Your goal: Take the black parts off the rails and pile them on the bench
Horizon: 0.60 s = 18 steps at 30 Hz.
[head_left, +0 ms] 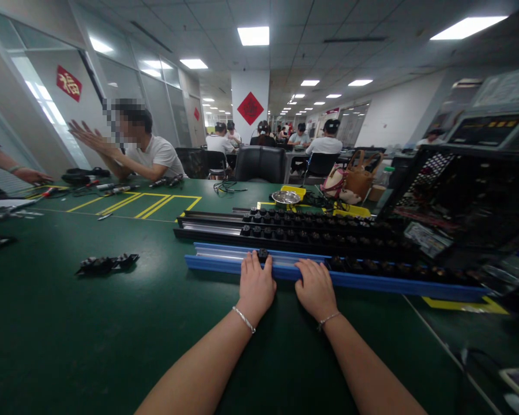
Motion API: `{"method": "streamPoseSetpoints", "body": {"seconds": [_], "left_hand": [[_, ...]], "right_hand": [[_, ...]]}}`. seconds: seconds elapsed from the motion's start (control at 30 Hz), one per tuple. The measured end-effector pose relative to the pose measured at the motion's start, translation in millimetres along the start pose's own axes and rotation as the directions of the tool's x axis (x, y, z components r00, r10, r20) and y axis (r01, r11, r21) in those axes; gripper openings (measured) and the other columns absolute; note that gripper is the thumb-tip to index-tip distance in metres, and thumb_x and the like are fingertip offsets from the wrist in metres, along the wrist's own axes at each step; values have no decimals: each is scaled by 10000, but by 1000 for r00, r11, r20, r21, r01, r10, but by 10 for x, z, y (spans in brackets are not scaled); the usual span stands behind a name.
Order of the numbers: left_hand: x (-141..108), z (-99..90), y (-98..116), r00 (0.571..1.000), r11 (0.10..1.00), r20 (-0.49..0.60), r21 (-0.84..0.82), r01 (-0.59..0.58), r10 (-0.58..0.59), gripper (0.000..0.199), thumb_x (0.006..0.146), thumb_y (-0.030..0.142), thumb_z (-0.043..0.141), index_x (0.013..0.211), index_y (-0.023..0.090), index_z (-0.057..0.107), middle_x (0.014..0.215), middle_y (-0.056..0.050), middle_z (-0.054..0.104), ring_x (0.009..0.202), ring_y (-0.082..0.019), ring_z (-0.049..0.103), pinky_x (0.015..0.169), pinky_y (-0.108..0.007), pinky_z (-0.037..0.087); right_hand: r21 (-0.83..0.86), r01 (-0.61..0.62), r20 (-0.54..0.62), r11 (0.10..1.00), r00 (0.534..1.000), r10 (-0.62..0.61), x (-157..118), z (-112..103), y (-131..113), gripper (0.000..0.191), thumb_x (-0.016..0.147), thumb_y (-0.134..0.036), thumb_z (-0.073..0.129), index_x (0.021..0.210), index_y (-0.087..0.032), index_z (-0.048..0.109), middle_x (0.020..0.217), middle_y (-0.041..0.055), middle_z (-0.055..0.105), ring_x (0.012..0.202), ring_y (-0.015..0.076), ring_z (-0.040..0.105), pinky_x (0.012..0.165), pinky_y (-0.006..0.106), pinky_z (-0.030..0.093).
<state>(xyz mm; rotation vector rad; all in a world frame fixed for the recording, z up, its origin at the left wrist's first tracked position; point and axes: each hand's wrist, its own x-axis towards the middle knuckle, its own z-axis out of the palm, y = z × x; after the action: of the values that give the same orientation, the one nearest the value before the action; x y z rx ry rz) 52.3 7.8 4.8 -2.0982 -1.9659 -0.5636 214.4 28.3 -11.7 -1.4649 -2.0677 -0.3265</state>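
Note:
A long blue rail (225, 264) with a shiny channel lies across the green table in front of me. My left hand (258, 285) reaches over its near edge, thumb and fingers closed about a small black part (263, 254) in the channel. Just to the right, my right hand (316, 287) has its fingers bent over the rail's near wall. Whether anything small sits under those fingertips is hidden. Several similar black parts (363, 265) stand in a row along the rail's right portion.
Behind the blue rail lie black rails (207, 232) filled with black parts. Loose black pieces (108, 263) rest at left. A metal bowl (285, 197) stands farther back, and an open computer case (471, 202) at right. A co-worker (151, 150) sits across the table at left.

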Motion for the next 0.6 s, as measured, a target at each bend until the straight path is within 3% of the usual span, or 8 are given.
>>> {"method": "streamPoseSetpoints", "body": {"seconds": [0.17,0.3,0.6], "left_hand": [[38,-17,-65,1000,999,0,-36,-5,5,621,785,502,566,1357,311,416,1433,-127,390,1310,-340,336,1029,-498,306],[51,-31,-65,1000,999,-11,-50,17,-18,622,804,633,436,1334,309,458,1439,-132,384,1322,-357,313,1033,-525,286],[56,-76,-54,998,998,-20,-12,68,-68,609,850,635,294,1314,296,498,1407,-146,432,1323,-380,308,1056,-606,169]], "right_hand": [[10,1,-7,1000,1000,-1,2,2,1,380,743,-115,446,1081,-155,614,1155,99,635,1125,246,518,1042,462,296],[-1,0,0,1000,1000,0,0,0,2,376,749,-111,434,1079,-152,607,1160,92,632,1128,242,519,1048,453,288],[-6,7,11,1000,1000,-7,5,-10,7,368,752,-120,441,1082,-142,604,1161,94,631,1127,241,516,1049,445,285]]}}
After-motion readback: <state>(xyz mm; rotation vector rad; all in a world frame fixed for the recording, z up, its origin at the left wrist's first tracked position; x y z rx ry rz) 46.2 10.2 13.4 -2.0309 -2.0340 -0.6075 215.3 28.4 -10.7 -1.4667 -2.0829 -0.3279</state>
